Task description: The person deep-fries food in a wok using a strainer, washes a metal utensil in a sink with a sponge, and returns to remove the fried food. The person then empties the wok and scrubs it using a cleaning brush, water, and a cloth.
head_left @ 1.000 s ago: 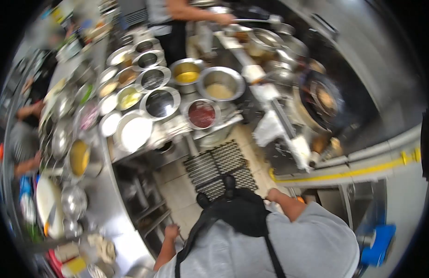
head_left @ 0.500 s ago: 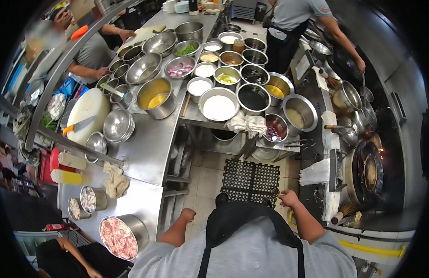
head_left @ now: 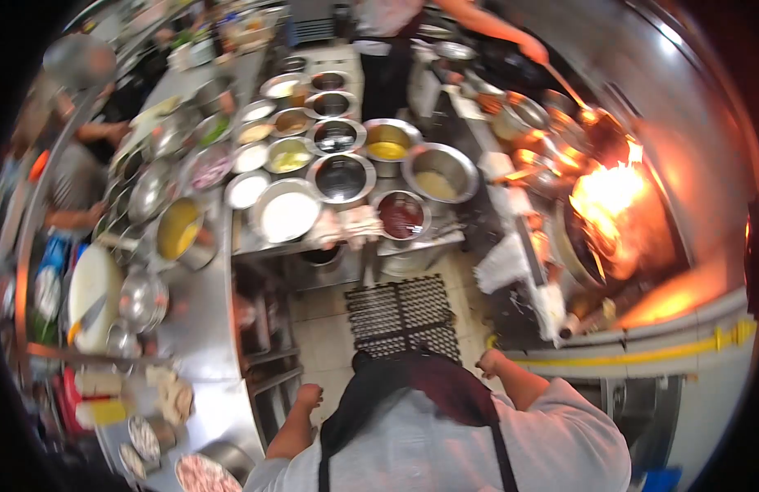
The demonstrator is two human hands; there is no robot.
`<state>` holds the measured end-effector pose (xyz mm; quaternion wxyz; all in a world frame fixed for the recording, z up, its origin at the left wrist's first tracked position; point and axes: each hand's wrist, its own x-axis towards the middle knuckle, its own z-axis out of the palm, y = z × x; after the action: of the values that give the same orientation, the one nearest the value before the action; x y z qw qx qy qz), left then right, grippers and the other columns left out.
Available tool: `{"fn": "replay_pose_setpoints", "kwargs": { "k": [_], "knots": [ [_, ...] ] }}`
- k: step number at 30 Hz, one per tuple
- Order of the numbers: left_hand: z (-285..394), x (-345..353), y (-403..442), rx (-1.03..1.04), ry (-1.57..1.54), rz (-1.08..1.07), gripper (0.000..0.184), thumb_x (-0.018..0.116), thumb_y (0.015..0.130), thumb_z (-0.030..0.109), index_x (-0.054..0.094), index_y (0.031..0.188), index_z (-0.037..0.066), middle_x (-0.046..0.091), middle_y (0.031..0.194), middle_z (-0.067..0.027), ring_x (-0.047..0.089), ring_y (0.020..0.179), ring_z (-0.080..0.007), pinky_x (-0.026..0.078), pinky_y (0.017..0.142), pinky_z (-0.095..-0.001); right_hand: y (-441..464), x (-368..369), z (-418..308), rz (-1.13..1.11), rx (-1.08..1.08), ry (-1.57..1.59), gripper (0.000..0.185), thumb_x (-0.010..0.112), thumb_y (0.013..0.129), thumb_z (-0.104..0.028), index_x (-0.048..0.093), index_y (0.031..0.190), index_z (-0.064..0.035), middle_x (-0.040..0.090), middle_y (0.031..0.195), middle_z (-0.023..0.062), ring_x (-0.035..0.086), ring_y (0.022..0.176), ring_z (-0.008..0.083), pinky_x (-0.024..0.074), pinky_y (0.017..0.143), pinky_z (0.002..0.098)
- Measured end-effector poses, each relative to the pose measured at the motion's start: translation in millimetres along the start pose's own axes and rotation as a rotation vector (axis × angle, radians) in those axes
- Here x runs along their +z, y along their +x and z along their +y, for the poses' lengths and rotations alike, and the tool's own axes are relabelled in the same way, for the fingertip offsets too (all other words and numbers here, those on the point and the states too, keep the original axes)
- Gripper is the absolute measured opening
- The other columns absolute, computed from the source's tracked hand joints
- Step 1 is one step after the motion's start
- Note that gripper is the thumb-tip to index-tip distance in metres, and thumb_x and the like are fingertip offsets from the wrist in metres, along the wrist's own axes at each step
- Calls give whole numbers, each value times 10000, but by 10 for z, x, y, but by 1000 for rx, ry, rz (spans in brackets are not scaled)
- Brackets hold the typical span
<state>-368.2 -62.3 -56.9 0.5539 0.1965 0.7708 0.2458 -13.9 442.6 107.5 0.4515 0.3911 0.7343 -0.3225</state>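
My left hand hangs low beside the front end of the steel counter, fingers curled in, with nothing visible in it. My right hand is at my right side, near the yellow gas pipe below the stove edge. Its fingers are curled, and blur hides whether anything is in them. Ahead to the right, tall bright flames rise over a wok, hiding most of it. Neither hand touches the bowls or pans in view.
Several bowls of sauces and powders, including a white one, crowd the middle table. A knife lies on a round white board. A tub of raw meat stands front left. A co-worker's arm reaches over the stove. A black mat lies ahead.
Large flames have flared up at the wok. My view has swung right, so the counters sit further left, and it is blurred. Both hands stay low at my sides.
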Motion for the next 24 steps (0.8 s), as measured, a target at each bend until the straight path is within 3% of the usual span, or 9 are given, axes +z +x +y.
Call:
{"fn": "replay_pose_setpoints", "kwargs": {
  "k": [2,4,5,8,11,14,19,22,24],
  "knots": [
    [308,-70,-56,-132,-106,36,196,684,641,159,609,799,71,622,780,-90,616,729,-285,501,613,-391,56,191,108,-3,246,206,394,534,875,-329,659,781,32,688,772,159,683,638,224,557,563,358],
    [491,-145,-56,-196,-174,35,179,669,654,152,607,798,65,616,770,-92,612,714,-282,495,601,-388,-79,224,-4,46,275,288,376,529,865,-316,664,782,25,688,775,158,680,634,236,558,565,359],
    [546,-167,-50,-217,-182,30,170,662,661,149,605,797,62,613,765,-94,610,707,-281,493,595,-387,-87,203,-26,-3,134,262,347,541,855,-291,656,775,27,682,747,152,670,607,230,548,542,356],
    [605,-263,-28,-253,-180,13,146,639,681,139,602,794,54,603,750,-97,604,685,-276,485,576,-383,-273,103,-368,88,207,437,288,569,836,-255,644,812,22,668,711,135,659,576,208,533,511,342],
    [652,-324,-18,-273,-179,4,124,617,702,129,598,792,46,593,734,-101,598,663,-272,477,557,-379,-149,165,-459,200,-135,164,247,594,813,-231,631,864,7,651,683,117,647,555,188,519,488,328],
    [733,-379,10,-285,-207,5,106,595,722,119,594,789,37,584,719,-104,592,641,-268,469,539,-375,-411,51,-657,357,-30,366,239,610,794,-231,634,897,-17,651,690,111,645,556,183,522,488,324],
    [913,-396,43,-286,-293,19,89,558,755,102,588,785,23,568,694,-110,582,605,-261,455,507,-369,-845,-86,-682,135,87,444,338,587,792,-219,611,1037,13,654,687,120,636,541,199,524,489,322],
    [1044,-399,40,-281,-364,38,91,536,776,92,585,782,15,558,679,-114,576,583,-257,447,489,-365,-715,78,-377,141,182,467,391,588,783,-235,602,1075,24,649,671,123,625,514,204,520,472,321],
    [1109,-350,-12,-278,-430,57,98,521,789,85,582,780,10,552,669,-116,572,568,-254,442,476,-363,-729,19,-204,349,86,258,423,644,752,-280,617,1059,10,673,784,142,651,678,279,537,613,359]
  ]
}}
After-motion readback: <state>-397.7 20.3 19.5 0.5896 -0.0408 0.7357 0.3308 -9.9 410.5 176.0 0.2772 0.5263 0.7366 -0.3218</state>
